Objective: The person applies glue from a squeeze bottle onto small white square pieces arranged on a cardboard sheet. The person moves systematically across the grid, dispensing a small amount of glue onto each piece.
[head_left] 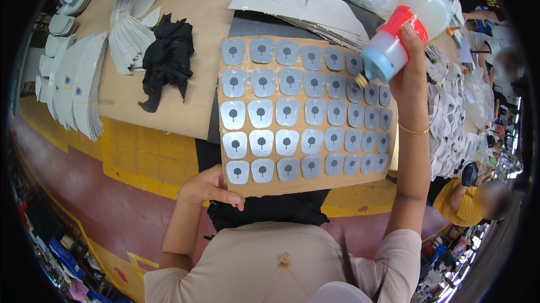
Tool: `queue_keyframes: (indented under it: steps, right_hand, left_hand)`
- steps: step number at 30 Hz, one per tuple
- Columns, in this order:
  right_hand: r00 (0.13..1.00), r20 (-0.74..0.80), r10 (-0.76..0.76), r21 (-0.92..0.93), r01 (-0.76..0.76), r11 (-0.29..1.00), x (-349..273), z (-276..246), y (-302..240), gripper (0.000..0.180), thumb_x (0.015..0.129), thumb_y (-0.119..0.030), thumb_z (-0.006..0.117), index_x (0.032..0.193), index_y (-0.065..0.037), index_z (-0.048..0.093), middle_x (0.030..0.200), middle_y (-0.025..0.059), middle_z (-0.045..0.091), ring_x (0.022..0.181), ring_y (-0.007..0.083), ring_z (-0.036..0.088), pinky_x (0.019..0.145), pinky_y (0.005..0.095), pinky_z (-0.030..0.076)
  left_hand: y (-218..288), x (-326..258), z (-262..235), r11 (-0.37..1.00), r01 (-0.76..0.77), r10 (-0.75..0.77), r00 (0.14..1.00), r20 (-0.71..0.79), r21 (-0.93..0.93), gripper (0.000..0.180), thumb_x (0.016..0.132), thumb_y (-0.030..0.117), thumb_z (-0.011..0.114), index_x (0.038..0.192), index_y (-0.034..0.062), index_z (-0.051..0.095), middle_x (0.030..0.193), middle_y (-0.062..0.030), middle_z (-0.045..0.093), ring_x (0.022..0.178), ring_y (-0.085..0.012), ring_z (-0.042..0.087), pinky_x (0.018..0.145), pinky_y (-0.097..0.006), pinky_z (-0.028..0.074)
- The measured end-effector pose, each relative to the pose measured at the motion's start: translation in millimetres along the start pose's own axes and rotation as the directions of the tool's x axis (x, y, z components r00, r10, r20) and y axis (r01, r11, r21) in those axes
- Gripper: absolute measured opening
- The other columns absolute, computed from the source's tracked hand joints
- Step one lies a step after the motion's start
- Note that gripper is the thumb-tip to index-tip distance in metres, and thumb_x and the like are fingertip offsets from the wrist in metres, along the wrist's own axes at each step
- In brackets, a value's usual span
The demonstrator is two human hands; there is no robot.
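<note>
My left hand (207, 187) grips the lower left corner of a brown cardboard sheet (270, 190), its thumb lying on top. Rows of silver-grey rounded patches (287, 113), each marked with a dark tree shape, cover the sheet. Over the sheet's upper right side, my right hand (412, 69) is wrapped round a translucent squeeze bottle (430, 6) banded in red with a light blue cap. The bottle is tilted, its brass-coloured tip (361, 81) pointing down and left above the patches. Whether the tip touches a patch, I cannot tell.
Behind the sheet lies a stack of pale cut pieces (298, 5). A crumpled black cloth (167, 58) and fanned pale pieces (129, 30) are on the table's left, with bundled pieces (79, 89) beyond. White piles (447, 111) stand right. A person in yellow (458, 204) is farther right.
</note>
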State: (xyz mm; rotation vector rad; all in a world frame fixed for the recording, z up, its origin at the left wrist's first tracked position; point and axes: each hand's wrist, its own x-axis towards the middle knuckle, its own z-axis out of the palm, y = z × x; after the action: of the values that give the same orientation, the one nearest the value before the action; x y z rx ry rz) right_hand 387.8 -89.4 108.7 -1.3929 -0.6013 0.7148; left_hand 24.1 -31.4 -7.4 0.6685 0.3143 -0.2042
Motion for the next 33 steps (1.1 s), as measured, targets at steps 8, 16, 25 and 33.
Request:
queue_keyframes:
  steps: [8,16,25,33]
  right_hand:
    - [0.934,-0.045,-0.355,-0.470,0.294,0.832,15,-9,4,0.040,0.073,-0.035,0.069,0.092,-0.001,0.059,0.082,0.0068,0.060,0.073,0.0123,0.058,0.062,0.0229,0.047]
    - [0.947,0.000,-0.321,-0.574,0.263,0.776,14,4,1,0.042,0.070,-0.036,0.072,0.090,-0.001,0.059,0.081,0.0075,0.061,0.071,0.0135,0.059,0.063,0.0237,0.047]
    - [0.967,-0.021,-0.253,-0.452,0.217,0.865,21,-11,7,0.042,0.070,-0.038,0.070,0.089,-0.001,0.059,0.079,0.0072,0.061,0.069,0.0127,0.058,0.063,0.0237,0.047]
    - [0.938,0.008,-0.347,-0.593,0.284,0.753,20,-6,7,0.042,0.071,-0.039,0.069,0.087,-0.002,0.060,0.077,0.0071,0.061,0.068,0.0125,0.058,0.061,0.0238,0.046]
  left_hand:
    - [4,2,4,1.000,-0.026,0.026,1.000,0.004,0.002,0.044,0.065,0.011,0.070,0.102,-0.0053,0.053,0.082,-0.0173,0.061,0.064,-0.0225,0.061,0.052,-0.029,0.048]
    - [11,5,9,1.000,-0.030,0.030,1.000,0.008,0.008,0.041,0.066,0.013,0.070,0.100,-0.0047,0.053,0.075,-0.0153,0.061,0.063,-0.0219,0.061,0.053,-0.029,0.048]
    - [7,6,8,0.999,-0.049,0.049,0.999,0.001,-0.020,0.039,0.066,0.012,0.070,0.098,-0.0052,0.054,0.075,-0.0158,0.062,0.063,-0.0227,0.062,0.054,-0.029,0.049]
    - [7,5,10,0.998,-0.055,0.054,0.998,-0.019,-0.028,0.038,0.066,0.011,0.070,0.097,-0.0057,0.055,0.075,-0.0161,0.061,0.062,-0.0236,0.062,0.052,-0.029,0.048]
